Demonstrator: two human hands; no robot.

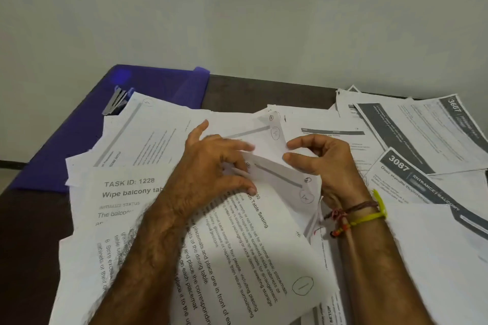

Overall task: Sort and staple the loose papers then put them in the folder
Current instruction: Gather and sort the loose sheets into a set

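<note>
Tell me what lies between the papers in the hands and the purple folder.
Other loose sheets cover the folder's near edge, and a stapler lies on it; both hands work the papers mid-table.

I count two hands, the left hand (211, 166) and the right hand (324, 163), over one desk (31, 219). There's one purple folder (158, 87), one stapler (117, 101) on it, and two wristbands (367, 212). The loose papers (148, 140) overlap too much for a firm count, well over ten.
</note>
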